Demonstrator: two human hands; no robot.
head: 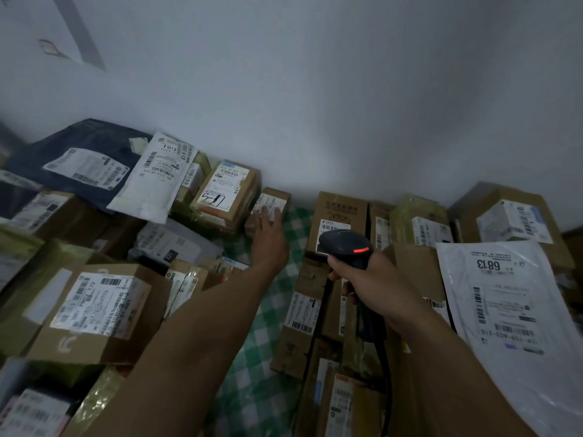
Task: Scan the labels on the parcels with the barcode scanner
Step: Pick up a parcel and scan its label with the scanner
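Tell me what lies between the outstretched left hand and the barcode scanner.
In the head view, only a bare strip of green-checked cloth separates the left hand from the barcode scanner gripped by the right hand; no parcel lies there.

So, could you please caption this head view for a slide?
Right hand grips the barcode scanner while the left hand reaches toward a small box by the wall.

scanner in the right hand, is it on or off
On, it appears: the barcode scanner, gripped by the right hand, shows a glowing orange-red strip on its head.
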